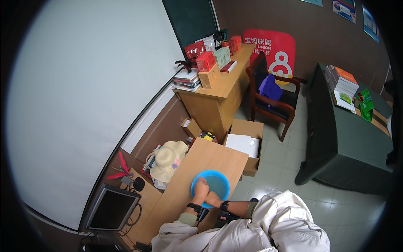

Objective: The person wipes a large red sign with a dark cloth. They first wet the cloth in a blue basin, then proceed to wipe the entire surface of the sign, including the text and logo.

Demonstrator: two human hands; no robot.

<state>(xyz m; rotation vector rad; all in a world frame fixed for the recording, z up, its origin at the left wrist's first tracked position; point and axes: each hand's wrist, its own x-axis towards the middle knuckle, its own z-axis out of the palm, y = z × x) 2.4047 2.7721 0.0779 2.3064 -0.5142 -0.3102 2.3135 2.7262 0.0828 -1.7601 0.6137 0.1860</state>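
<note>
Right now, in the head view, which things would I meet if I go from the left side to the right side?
Black monitor, straw hat, blue basin, purple cloth on the chair, stack of books.

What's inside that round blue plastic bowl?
What looks like cloudy grey water. The left hand and right hand cover part of the bowl; anything beneath them is hidden.

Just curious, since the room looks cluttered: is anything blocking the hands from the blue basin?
Nothing visible is: the left hand and right hand appear within the outline of the blue basin, with no obstacle seen between.
</note>
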